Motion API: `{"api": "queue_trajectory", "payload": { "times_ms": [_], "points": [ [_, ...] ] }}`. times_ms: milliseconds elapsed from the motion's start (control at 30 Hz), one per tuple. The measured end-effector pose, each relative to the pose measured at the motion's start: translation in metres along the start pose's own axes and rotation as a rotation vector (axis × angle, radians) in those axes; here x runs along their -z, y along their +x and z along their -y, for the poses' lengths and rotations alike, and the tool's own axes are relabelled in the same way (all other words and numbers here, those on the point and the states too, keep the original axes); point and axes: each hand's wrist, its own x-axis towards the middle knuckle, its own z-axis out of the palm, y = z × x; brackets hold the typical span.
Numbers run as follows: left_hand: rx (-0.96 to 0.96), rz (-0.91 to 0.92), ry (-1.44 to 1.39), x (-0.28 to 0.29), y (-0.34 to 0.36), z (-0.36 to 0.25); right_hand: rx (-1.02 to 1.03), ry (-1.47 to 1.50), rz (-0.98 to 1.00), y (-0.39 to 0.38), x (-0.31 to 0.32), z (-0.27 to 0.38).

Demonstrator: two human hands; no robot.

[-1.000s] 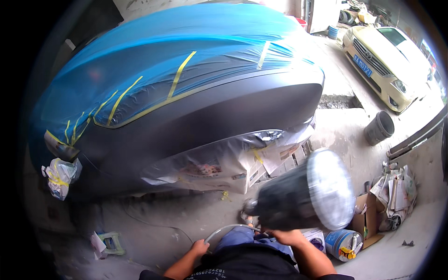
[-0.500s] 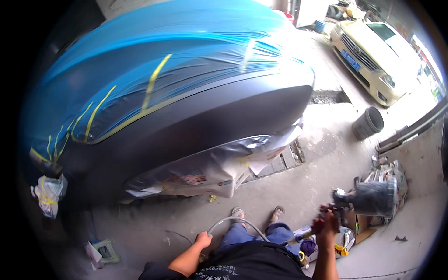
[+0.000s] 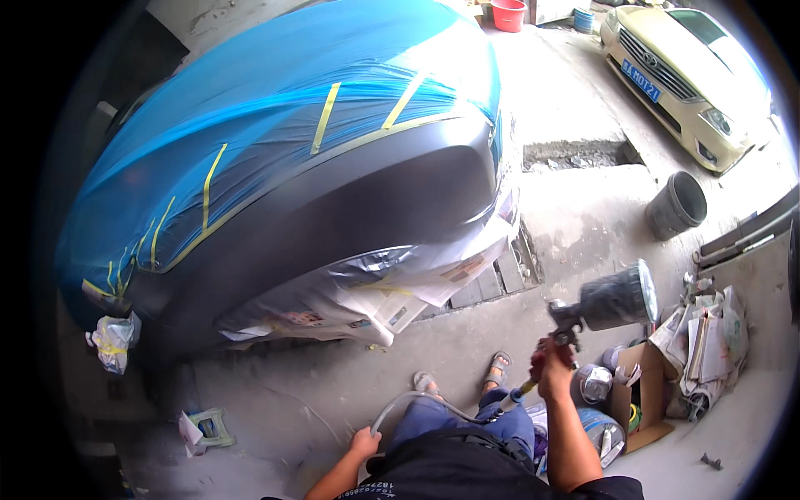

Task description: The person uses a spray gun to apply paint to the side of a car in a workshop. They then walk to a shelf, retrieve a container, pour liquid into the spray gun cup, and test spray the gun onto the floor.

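My right hand (image 3: pixel 553 373) grips a spray gun (image 3: pixel 564 322) out to my right, its dark cup (image 3: pixel 611 296) tilted almost sideways with a silvery end outward. My left hand (image 3: pixel 364 443) is closed on a grey hose (image 3: pixel 400 398), which arcs across my thighs toward the gun's lower fitting. In front stands a car with a dark grey body panel (image 3: pixel 358 200); blue plastic sheeting (image 3: pixel 242 75) edged with yellow tape covers its upper part, and newspaper and plastic (image 3: pixel 429 283) mask its lower edge. A crumpled wrapped piece (image 3: pixel 112 340) hangs at the panel's left end.
A cardboard box (image 3: pixel 646 400), cans (image 3: pixel 598 433) and a paper pile (image 3: pixel 708 350) lie by my right. A black bucket (image 3: pixel 676 207) stands beyond, with a cream car (image 3: pixel 683 75) and red bucket (image 3: pixel 507 15) farther back. A floor pit (image 3: pixel 575 156) lies beside the covered car. A small stand (image 3: pixel 212 431) is lower left.
The spray gun, blurred and large at first, has swung farther from my view and now sits higher than half a second ago. My view has shifted around the car. My left hand still holds the hose.
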Motion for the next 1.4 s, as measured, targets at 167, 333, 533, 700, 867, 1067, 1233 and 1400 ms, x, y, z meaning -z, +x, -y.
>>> {"api": "queue_trajectory", "payload": {
  "times_ms": [167, 333, 533, 700, 867, 1067, 1233, 1400],
  "points": [
    [0.069, -0.031, 0.003, -0.003, -0.017, -0.031, 0.004, 0.047, 0.026, 0.02, 0.024, 0.035],
    [0.025, -0.059, 0.038, -0.016, -0.025, -0.036, 0.186, -0.266, 0.517, -0.029, 0.008, 0.056],
    [-0.035, 0.002, 0.013, -0.032, -0.026, -0.075, 0.649, -0.685, 0.744, -0.023, 0.026, 0.08],
    [-0.06, -0.032, 0.015, -0.036, -0.02, -0.085, 0.135, 0.047, 0.197, -0.016, 0.047, 0.155],
    [-0.063, 0.046, 0.012, -0.044, -0.013, -0.093, 0.171, -0.043, 0.138, -0.008, 0.071, 0.209],
    [-0.067, 0.048, -0.002, -0.032, -0.019, -0.107, 0.257, -0.118, 0.245, -0.022, 0.027, 0.202],
    [-0.074, 0.052, 0.035, -0.04, -0.02, -0.096, 0.244, -0.388, 0.94, -0.031, 0.015, 0.175],
    [-0.04, -0.006, -0.016, -0.056, -0.026, -0.08, 0.159, -0.165, 0.58, 0.006, 0.021, 0.17]
  ]
}}
